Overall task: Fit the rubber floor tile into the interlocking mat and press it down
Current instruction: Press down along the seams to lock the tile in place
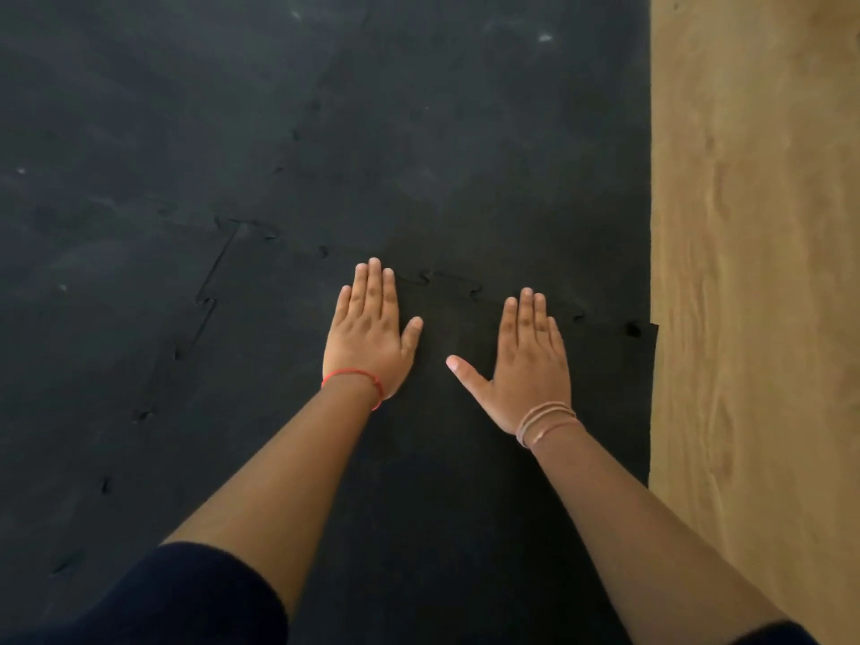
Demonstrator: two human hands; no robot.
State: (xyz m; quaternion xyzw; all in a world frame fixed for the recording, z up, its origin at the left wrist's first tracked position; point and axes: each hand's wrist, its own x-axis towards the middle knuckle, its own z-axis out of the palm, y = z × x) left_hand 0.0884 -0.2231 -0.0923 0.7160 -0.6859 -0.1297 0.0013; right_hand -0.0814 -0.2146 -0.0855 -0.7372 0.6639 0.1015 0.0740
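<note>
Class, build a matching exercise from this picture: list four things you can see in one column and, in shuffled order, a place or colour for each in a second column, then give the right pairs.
Things
1. left hand
2. right hand
3. rubber floor tile
4. wooden floor

Descriptions
A. light brown, along the right edge
B. red string at its wrist
C. black, under both palms
D. several thin pale bands at its wrist

Pairs: 1-B, 2-D, 3-C, 4-A

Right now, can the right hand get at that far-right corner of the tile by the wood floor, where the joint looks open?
Probably yes. The right hand lies flat on the tile, and only bare mat separates it from the gapped corner beside the wood floor. The left hand is clear.
</note>
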